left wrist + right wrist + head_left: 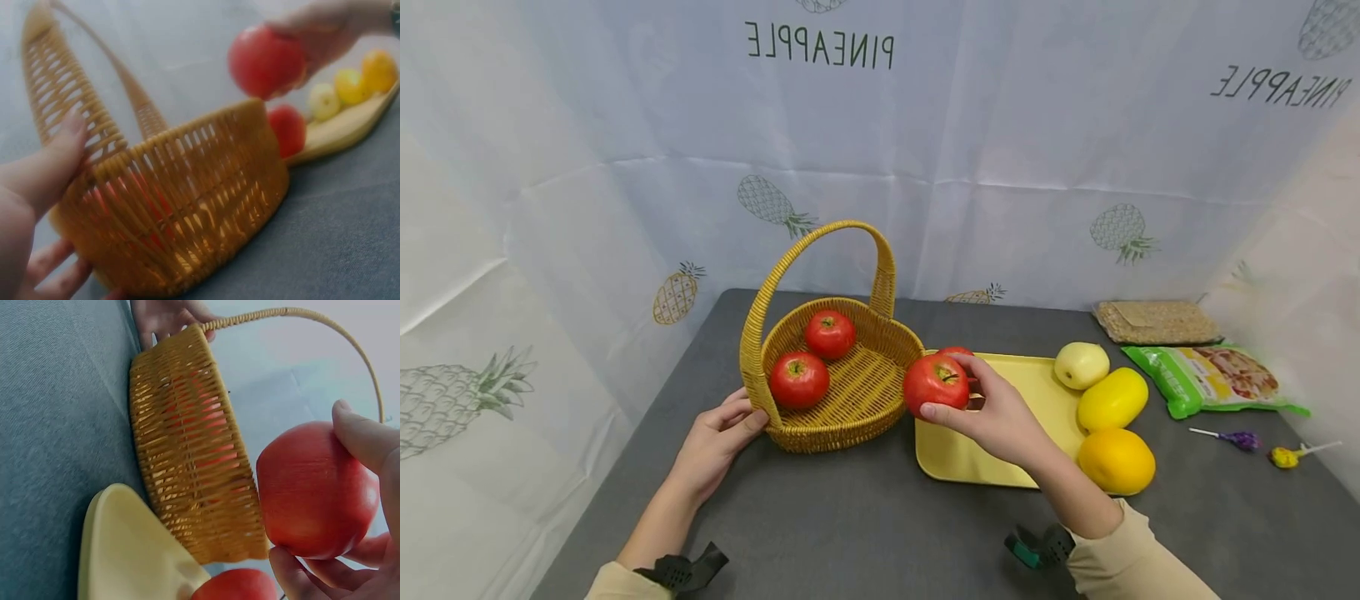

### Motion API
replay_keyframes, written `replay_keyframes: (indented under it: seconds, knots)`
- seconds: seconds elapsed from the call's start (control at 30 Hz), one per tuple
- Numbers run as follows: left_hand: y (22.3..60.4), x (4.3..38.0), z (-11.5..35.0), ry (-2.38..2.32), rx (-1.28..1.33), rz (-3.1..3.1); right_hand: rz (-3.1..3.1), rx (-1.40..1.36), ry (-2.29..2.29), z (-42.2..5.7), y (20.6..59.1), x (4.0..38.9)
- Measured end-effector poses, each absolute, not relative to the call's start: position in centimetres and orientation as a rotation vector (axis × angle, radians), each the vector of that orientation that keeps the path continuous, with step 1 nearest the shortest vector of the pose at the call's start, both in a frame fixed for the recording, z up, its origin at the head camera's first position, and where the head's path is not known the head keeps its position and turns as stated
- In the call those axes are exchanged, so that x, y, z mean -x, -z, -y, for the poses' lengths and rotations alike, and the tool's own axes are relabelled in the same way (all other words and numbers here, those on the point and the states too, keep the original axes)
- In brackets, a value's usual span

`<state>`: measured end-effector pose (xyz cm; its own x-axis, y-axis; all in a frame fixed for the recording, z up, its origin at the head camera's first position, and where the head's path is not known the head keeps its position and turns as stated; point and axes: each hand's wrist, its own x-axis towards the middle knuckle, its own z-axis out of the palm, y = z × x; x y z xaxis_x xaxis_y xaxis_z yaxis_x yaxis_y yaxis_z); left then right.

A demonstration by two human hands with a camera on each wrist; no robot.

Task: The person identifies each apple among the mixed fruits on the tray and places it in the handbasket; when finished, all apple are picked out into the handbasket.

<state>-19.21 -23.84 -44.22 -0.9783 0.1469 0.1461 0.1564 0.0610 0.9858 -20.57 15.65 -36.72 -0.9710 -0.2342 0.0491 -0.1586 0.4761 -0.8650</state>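
Note:
My right hand [1000,412] holds a red apple [936,384] between thumb and fingers, at the right rim of a wicker basket [842,437]. In the right wrist view the held apple [315,490] hangs in front of the basket's woven wall [187,456]. My left hand [718,442] grips the basket's left side, its thumb on the base of the arched handle [75,94]. Two red apples, one in front [799,381] and one behind [831,335], lie inside the basket. Another red apple [287,131] sits on the yellow tray [973,467], mostly hidden behind my right hand in the head view.
Along the tray's right side lie a pale green-yellow fruit [1081,365], a yellow fruit [1113,400] and an orange fruit [1117,461]. Farther right are a grain pack [1157,323], a green food bag [1221,379] and two lollipops, purple [1242,440] and yellow [1285,457]. A pineapple-print curtain [1000,167] stands behind.

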Motion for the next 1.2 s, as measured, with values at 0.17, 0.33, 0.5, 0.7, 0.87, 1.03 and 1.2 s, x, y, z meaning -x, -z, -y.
replay_keyframes:
  seconds: [0.17, 0.33, 0.5, 0.7, 0.87, 1.03, 1.2]
  knots:
    - [44.1, 19.2, 23.9, 2.109, 0.322, 2.293, -2.634, 0.391, 1.524, -14.6, 36.1, 21.0]
    - [44.2, 19.1, 23.8, 2.123, 0.307, 2.285, -2.623, 0.422, 1.529, -13.7, 36.0, 21.6]
    - [44.1, 19.0, 23.7, 2.110, 0.292, 2.298, -2.613, 0.422, 1.521, -13.1, 36.0, 22.2]
    - [43.9, 19.1, 23.7, 2.093, 0.274, 2.318, -2.598, 0.478, 1.499, -12.0, 35.4, 23.1]
    - [43.8, 19.2, 23.9, 2.088, 0.270, 2.321, -2.548, 0.471, 1.476, -11.0, 35.0, 23.9]
    - [43.9, 19.1, 23.9, 2.084, 0.254, 2.330, -2.508, 0.491, 1.421, -10.0, 35.0, 24.6]
    - [44.1, 19.2, 23.8, 2.085, 0.270, 2.323, -2.537, 0.548, 1.317, -9.2, 34.8, 25.0]
